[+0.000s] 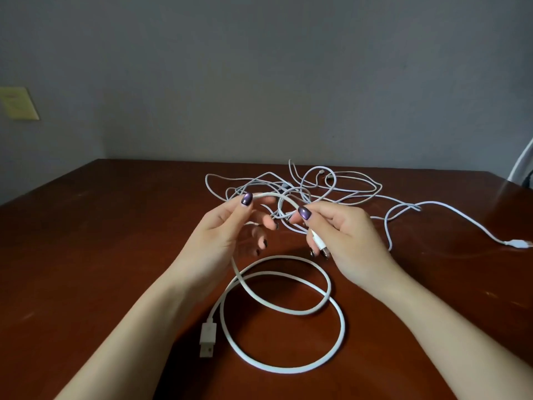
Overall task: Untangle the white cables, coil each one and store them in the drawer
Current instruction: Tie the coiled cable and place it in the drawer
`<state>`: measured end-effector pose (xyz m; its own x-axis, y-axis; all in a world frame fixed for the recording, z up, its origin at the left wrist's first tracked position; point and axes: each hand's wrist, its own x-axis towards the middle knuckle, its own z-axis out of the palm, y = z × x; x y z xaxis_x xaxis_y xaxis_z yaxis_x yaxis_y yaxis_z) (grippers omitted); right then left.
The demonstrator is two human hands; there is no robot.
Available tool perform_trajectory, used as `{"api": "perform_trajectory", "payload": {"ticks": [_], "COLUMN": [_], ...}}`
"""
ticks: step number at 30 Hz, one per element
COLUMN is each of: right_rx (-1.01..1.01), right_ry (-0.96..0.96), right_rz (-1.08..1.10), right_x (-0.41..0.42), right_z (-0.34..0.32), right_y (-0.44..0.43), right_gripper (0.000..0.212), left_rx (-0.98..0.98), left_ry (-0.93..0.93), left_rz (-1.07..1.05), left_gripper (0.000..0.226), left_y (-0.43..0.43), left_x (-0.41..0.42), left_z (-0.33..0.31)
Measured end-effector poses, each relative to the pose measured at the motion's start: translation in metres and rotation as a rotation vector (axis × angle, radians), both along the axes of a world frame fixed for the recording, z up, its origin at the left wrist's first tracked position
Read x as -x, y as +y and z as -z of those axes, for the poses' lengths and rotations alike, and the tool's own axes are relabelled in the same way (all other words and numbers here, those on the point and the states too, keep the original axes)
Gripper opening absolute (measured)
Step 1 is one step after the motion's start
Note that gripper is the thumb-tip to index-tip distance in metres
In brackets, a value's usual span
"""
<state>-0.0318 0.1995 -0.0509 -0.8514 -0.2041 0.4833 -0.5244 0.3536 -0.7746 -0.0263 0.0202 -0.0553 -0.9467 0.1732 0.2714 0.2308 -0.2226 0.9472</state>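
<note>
Two hands pinch the thick white rubbery cable (288, 368): left hand (227, 226) mid-run, right hand (343, 235) at its plug (320, 243). It looks light and springy, best held near the plugs.

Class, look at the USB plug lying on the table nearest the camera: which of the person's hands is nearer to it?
Left. The left hand pinches cable beyond the USB plug; the right hand holds another connector farther off to the right.
</note>
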Motion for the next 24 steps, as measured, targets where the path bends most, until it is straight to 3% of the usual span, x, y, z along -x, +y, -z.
{"api": "perform_trajectory", "payload": {"ticks": [3,6,12,15,20,24], "right_rx": [0.121,0.104,-0.036,-0.125,-0.230,-0.131], "right_ry": [0.052,0.213,0.519,0.624,0.590,0.483], "right_rz": [0.166,0.296,0.303,0.272,0.122,0.138], "right_x": [0.003,0.004,-0.009,-0.012,-0.015,-0.010], "right_z": [0.002,0.007,0.012,0.014,0.020,0.014], "right_y": [0.001,0.002,-0.013,-0.016,-0.022,-0.016], "right_gripper": [0.023,0.016,0.019,0.018,0.020,0.007], "left_rx": [0.110,0.150,0.386,0.334,0.349,0.414], "left_ry": [0.080,0.199,0.327,0.311,0.281,0.341], "left_rz": [-0.298,-0.426,-0.440,-0.392,-0.256,-0.216], "left_gripper": [0.024,0.017,0.030,0.027,0.021,0.028], "left_y": [-0.002,-0.005,0.006,0.006,0.008,0.008], "left_x": [0.003,-0.002,-0.009,-0.009,-0.010,-0.009], "left_z": [0.002,-0.005,-0.002,-0.004,-0.002,-0.003]}}
